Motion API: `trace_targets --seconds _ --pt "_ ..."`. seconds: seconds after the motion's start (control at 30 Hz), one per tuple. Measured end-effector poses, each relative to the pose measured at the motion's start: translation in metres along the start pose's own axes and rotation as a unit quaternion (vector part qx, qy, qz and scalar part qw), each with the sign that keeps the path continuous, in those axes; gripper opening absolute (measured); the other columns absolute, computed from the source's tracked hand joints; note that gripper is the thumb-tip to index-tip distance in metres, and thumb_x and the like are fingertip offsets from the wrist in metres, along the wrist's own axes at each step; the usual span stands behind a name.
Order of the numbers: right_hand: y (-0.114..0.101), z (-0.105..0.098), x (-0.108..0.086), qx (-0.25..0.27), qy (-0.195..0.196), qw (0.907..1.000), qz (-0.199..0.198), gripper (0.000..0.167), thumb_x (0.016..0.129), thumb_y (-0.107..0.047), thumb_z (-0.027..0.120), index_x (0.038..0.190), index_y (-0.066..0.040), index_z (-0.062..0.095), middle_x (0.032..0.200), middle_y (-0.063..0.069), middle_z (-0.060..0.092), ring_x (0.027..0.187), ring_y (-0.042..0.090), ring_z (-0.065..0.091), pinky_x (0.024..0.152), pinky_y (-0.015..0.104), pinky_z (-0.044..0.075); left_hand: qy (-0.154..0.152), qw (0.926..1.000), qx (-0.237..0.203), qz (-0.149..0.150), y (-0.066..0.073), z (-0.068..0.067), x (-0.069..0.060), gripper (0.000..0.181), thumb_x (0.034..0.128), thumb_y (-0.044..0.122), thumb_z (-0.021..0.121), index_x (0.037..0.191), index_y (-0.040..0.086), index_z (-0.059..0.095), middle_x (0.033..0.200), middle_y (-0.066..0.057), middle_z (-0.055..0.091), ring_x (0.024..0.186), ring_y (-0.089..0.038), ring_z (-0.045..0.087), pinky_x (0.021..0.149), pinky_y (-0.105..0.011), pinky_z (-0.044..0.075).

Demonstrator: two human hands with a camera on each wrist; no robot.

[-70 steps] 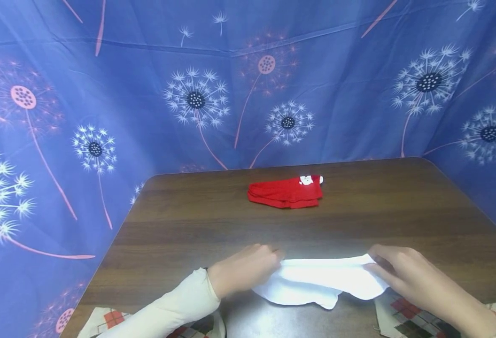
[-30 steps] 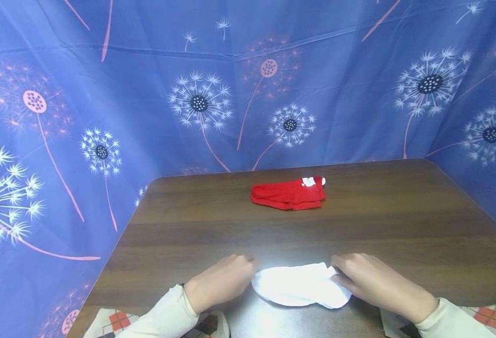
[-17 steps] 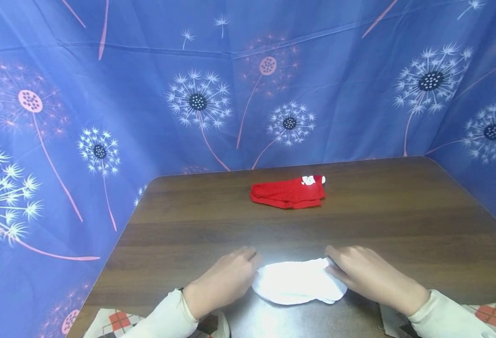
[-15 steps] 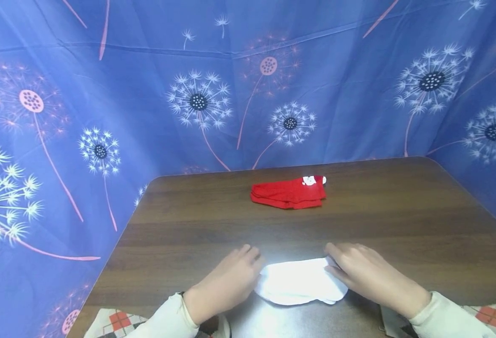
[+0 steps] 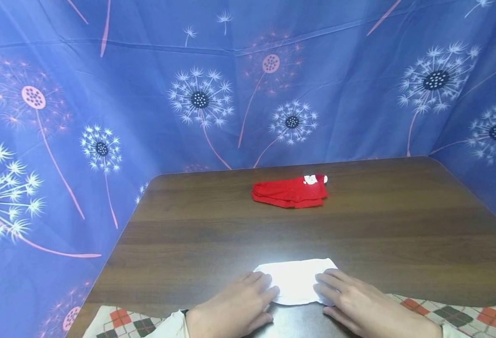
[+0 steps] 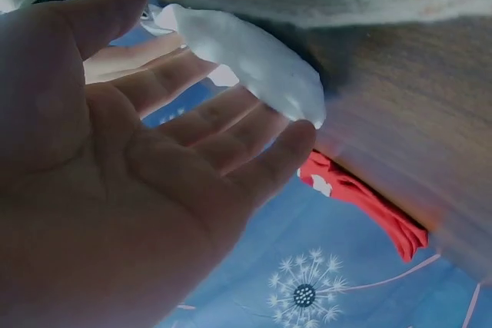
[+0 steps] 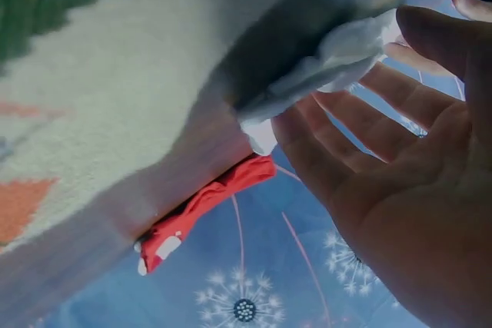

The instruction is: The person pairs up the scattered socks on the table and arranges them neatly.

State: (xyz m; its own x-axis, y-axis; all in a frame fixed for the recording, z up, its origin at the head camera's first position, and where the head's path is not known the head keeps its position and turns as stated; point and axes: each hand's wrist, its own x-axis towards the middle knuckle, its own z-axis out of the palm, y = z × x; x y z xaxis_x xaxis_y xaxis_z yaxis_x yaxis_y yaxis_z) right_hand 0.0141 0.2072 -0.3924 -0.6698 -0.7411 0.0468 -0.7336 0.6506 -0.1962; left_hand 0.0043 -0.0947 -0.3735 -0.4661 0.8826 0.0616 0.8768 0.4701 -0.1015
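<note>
A white sock [image 5: 295,280], overexposed in the head view, lies flat near the table's front edge. My left hand [image 5: 238,305] rests on its left end, fingers extended. On the right end lie the fingers of my right hand [image 5: 360,300], also stretched out. In the left wrist view the fingertips of the left hand [image 6: 161,136] touch the side of the white sock [image 6: 254,59]. The right wrist view has the right hand [image 7: 400,144] with straight fingers against the white sock [image 7: 338,63]. Neither hand grips it.
Folded red socks [image 5: 289,192] with a white figure lie towards the back of the wooden table [image 5: 197,225]. A blue dandelion-print cloth [image 5: 239,84] hangs behind and along the sides. Argyle-patterned clothing [image 5: 455,312] shows at the front edge.
Earlier the white sock was held stretched between both hands, then laid down. Both hands have since shifted towards the front edge, and their fingers have straightened onto the sock's ends.
</note>
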Motion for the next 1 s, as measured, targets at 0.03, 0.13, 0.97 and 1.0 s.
trace_targets --seconds 0.03,0.13,0.97,1.0 --pt "0.001 0.001 0.001 0.0 -0.004 1.0 0.0 0.041 0.099 -0.044 0.059 0.129 -0.016 0.065 0.13 0.004 0.063 0.117 0.027 0.058 0.087 0.047 0.055 0.003 1.0 0.0 0.0 -0.001 0.0 0.0 0.028 0.093 0.045 0.066 0.106 0.021 0.058 0.091 0.01 0.048 0.093 -0.009 0.05 0.099 -0.032 0.043" --pt "0.002 0.002 0.003 -0.002 -0.004 1.0 0.008 0.044 0.098 -0.045 0.06 0.13 -0.015 0.065 0.131 0.006 0.063 0.118 0.029 0.058 0.087 0.047 0.055 0.01 0.9999 0.005 -0.004 -0.002 0.001 0.0 0.03 0.0916 0.045 0.067 0.106 0.021 0.058 0.093 0.009 0.047 0.096 -0.01 0.049 0.097 -0.031 0.042" --pt "0.041 0.001 0.036 -0.041 0.128 0.9907 -0.02 0.031 0.081 -0.017 0.082 0.107 -0.009 0.069 0.114 0.013 0.066 0.108 0.033 0.063 0.085 0.045 0.056 -0.042 0.9954 -0.073 -0.045 -0.048 0.009 0.032 0.049 0.0945 0.04 0.066 0.134 0.013 0.058 0.136 -0.007 0.054 0.125 -0.02 0.053 0.1 -0.045 0.047" --pt "0.043 0.001 0.038 -0.041 0.131 0.9904 -0.019 0.029 0.081 -0.017 0.081 0.106 -0.008 0.069 0.113 0.013 0.066 0.108 0.032 0.063 0.086 0.044 0.056 -0.046 0.9951 -0.073 -0.047 -0.049 0.009 0.033 0.05 0.095 0.04 0.065 0.136 0.013 0.058 0.138 -0.008 0.053 0.128 -0.022 0.051 0.101 -0.047 0.046"
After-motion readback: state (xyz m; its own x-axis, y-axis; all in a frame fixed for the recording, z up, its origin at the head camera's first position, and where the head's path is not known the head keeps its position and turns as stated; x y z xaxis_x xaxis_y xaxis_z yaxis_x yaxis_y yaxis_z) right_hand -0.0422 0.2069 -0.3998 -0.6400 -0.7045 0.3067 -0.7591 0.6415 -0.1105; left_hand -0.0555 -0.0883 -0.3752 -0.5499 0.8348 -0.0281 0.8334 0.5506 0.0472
